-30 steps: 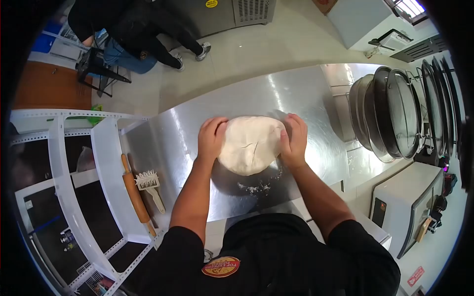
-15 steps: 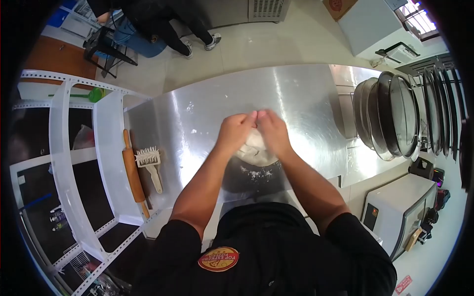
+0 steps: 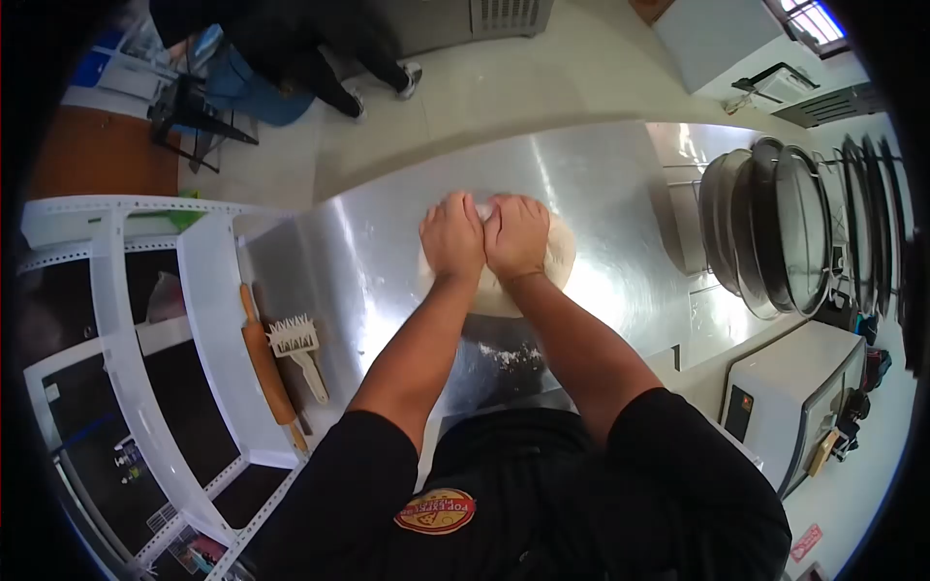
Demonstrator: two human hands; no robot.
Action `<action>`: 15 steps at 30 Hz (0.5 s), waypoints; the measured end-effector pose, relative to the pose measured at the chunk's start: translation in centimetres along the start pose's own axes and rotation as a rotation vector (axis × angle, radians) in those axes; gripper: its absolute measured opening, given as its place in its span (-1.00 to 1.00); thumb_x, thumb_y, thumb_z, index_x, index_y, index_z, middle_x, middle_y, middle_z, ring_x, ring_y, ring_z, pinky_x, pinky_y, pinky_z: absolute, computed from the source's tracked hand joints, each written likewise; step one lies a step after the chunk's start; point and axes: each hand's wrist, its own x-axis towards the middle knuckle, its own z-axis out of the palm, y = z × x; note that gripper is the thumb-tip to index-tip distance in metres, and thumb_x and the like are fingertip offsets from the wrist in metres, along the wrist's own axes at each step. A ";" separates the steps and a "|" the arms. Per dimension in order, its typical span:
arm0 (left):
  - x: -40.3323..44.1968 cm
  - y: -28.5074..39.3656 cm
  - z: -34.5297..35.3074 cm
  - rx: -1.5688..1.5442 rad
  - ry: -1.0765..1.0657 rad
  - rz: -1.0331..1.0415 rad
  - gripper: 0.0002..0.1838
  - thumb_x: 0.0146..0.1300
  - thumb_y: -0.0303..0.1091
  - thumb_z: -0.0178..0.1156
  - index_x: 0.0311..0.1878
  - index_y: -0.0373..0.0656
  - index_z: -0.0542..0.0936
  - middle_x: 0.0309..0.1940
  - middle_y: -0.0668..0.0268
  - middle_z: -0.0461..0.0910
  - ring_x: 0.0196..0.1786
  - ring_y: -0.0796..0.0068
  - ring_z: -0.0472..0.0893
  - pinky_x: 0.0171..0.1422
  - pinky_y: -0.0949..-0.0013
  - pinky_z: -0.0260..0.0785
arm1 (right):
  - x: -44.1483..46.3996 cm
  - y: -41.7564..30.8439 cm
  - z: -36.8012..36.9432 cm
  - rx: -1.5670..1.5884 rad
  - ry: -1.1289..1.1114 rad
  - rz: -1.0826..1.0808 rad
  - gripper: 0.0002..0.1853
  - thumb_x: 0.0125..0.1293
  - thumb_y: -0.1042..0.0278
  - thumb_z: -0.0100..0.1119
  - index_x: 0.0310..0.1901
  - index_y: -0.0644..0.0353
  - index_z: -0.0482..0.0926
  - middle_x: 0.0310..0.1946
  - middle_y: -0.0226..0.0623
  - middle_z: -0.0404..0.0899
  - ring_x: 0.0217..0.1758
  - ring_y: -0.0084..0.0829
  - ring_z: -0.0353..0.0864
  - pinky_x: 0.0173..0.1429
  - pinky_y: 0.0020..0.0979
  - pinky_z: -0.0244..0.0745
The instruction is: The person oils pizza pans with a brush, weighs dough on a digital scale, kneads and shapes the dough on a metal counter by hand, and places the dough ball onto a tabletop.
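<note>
A round lump of pale dough (image 3: 497,302) sits on the steel table, spreading out on both sides from under my hands. My left hand (image 3: 452,237) bears down on its left part with the fingers curled over the far side. Right beside it, my right hand (image 3: 516,235) grips the dough in the same way, wrist bent over it. Between the thumbs a bit of dough shows. The dough's middle is hidden beneath both palms. Loose flour (image 3: 513,358) lies on the table just in front of my body.
At left lie a wooden rolling pin (image 3: 266,373) and a spiked dough docker (image 3: 298,349), beside a white shelf rack (image 3: 208,329). Round pans (image 3: 765,228) stand in a rack at right. A white appliance (image 3: 790,387) is at lower right. Another person (image 3: 320,58) stands beyond the table.
My hands have gone from pinching the dough's far edge to pressing on top of it, side by side. The dough now looks wider and flatter. The view has shifted slightly.
</note>
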 end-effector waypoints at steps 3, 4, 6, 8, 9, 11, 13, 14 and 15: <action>2.2 -2.6 -3.6 -0.141 -0.385 0.001 -0.78 0.57 -0.32 0.11 0.09 -0.22 0.62 0.01 0.08 0.72 0.10 -0.11 0.66 0.28 -0.12 0.41 | -1.4 -0.4 -3.2 0.471 0.135 0.159 -0.66 0.42 0.37 0.15 0.17 0.27 0.59 0.09 -0.03 0.64 0.28 -0.01 0.56 0.46 0.02 0.35; 2.1 -3.9 -4.6 -0.200 -0.601 -0.017 -0.74 0.59 -0.32 0.08 0.15 -0.24 0.62 0.07 0.08 0.73 0.14 -0.09 0.68 0.35 -0.12 0.40 | -3.1 0.0 -5.8 0.389 0.181 0.124 -0.66 0.44 0.37 0.14 0.18 0.29 0.59 0.14 0.01 0.63 0.33 -0.01 0.53 0.49 0.00 0.34; 0.8 -6.9 -3.2 -0.402 -0.470 0.005 -0.68 0.59 -0.31 0.06 0.25 -0.26 0.57 0.17 0.05 0.68 0.24 -0.06 0.64 0.44 -0.08 0.36 | -4.7 2.0 -8.4 0.295 0.228 0.088 -0.65 0.46 0.36 0.13 0.19 0.32 0.60 0.18 0.05 0.62 0.37 0.00 0.50 0.51 -0.02 0.33; -1.2 -9.6 -1.6 -0.782 -0.199 0.016 -0.54 0.61 -0.29 0.02 0.45 -0.30 0.47 0.38 0.01 0.58 0.42 0.02 0.57 0.60 0.01 0.27 | -7.0 4.8 -6.8 -0.022 0.144 0.103 -0.64 0.46 0.35 0.16 0.20 0.30 0.61 0.17 0.05 0.64 0.34 0.01 0.53 0.49 -0.06 0.35; -2.2 -8.3 -1.1 -0.785 -0.204 0.026 -0.54 0.61 -0.29 0.02 0.45 -0.30 0.47 0.38 0.01 0.58 0.42 0.02 0.57 0.60 0.01 0.27 | -7.1 5.1 -6.5 -0.178 0.105 0.108 -0.63 0.46 0.34 0.18 0.21 0.30 0.61 0.17 0.06 0.65 0.32 0.01 0.54 0.48 -0.09 0.37; -6.7 -3.3 0.9 -1.066 0.068 -0.197 -0.38 0.62 -0.27 -0.02 0.65 -0.29 0.23 0.60 0.00 0.30 0.61 0.18 0.35 0.72 0.12 0.10 | -3.1 6.1 -4.0 0.011 0.077 0.136 -0.62 0.47 0.30 0.20 0.22 0.29 0.61 0.13 0.03 0.67 0.28 -0.01 0.57 0.44 -0.10 0.41; -12.7 -0.8 -0.4 -0.939 -0.032 -0.334 -0.32 0.66 -0.22 -0.03 0.71 -0.27 0.09 0.69 0.02 0.11 0.70 0.22 0.16 0.74 0.17 0.04 | -1.5 4.3 -3.0 0.227 0.032 0.165 -0.61 0.48 0.27 0.22 0.23 0.29 0.61 0.10 0.01 0.69 0.23 -0.02 0.59 0.40 -0.11 0.44; -12.1 -0.5 -1.8 -0.931 -0.025 -0.331 -0.32 0.66 -0.22 -0.03 0.71 -0.27 0.09 0.69 0.02 0.11 0.70 0.22 0.16 0.74 0.17 0.04 | -0.1 2.2 -4.6 0.322 -0.145 0.073 -0.61 0.49 0.24 0.22 0.22 0.28 0.62 0.08 -0.02 0.70 0.18 -0.03 0.62 0.34 -0.11 0.47; -11.2 -0.1 -2.9 -1.051 0.002 -0.440 -0.35 0.67 -0.19 -0.02 0.67 -0.28 0.17 0.64 0.02 0.20 0.65 0.24 0.24 0.71 0.19 0.10 | 1.4 0.4 -6.6 0.404 -0.327 -0.024 -0.62 0.51 0.21 0.22 0.22 0.27 0.63 0.06 -0.04 0.71 0.13 -0.03 0.64 0.29 -0.12 0.50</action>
